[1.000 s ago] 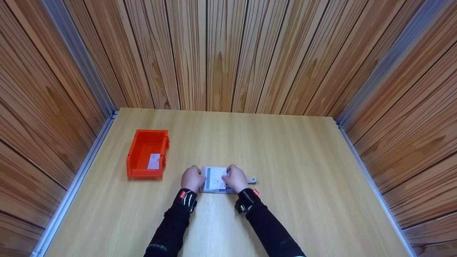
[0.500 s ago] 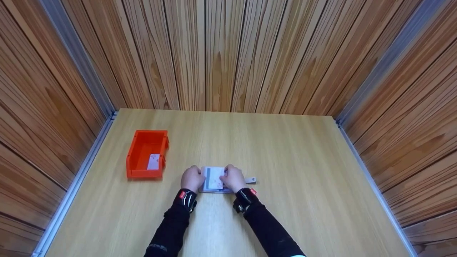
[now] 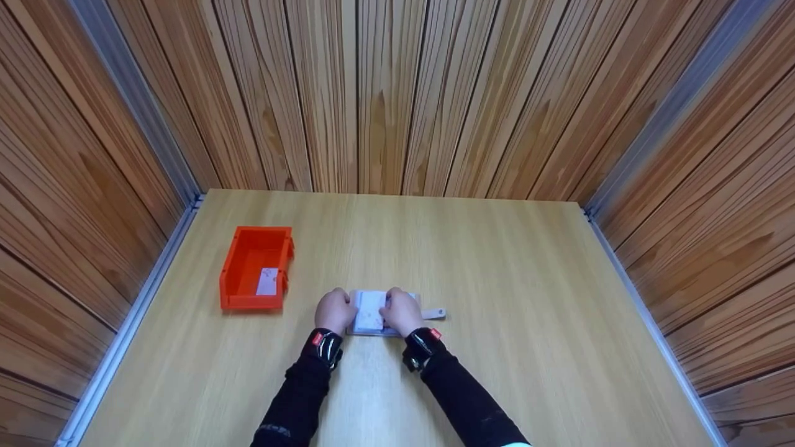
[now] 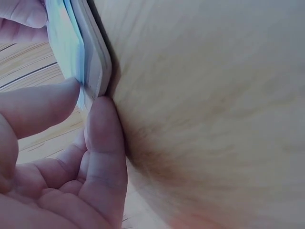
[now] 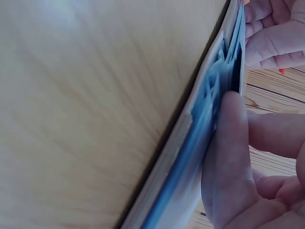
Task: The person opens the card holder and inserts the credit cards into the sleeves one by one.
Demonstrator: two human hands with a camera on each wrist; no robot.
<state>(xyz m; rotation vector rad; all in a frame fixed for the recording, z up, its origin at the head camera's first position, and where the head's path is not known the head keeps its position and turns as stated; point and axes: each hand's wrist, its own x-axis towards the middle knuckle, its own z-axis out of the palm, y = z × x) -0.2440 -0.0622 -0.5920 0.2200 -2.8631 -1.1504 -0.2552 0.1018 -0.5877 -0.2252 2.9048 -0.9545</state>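
An opened card holder (image 3: 390,333) with clear sleeves lies on the table between my hands, its snap strap (image 3: 435,314) sticking out to the right. A white card with faint pink print (image 3: 370,312) lies over its left part, seemingly inside a sleeve. My left hand (image 3: 335,310) pinches the holder's left edge between thumb and finger; the left wrist view shows the stacked layers (image 4: 97,59) there. My right hand (image 3: 402,312) pinches the card's right edge, covering much of the holder's right part. Several bluish sleeve edges (image 5: 214,78) stand apart beside a fingertip in the right wrist view.
An orange open-front bin (image 3: 239,301) stands to the left on the wooden table (image 3: 497,279). Inside it lies another pale card with pink print (image 3: 267,282). Wood-panelled walls (image 3: 397,99) close off the back and both sides.
My right hand has moved a little left, taking the card along toward my left hand. More of the strap shows now. The left hand and the bin have stayed put.
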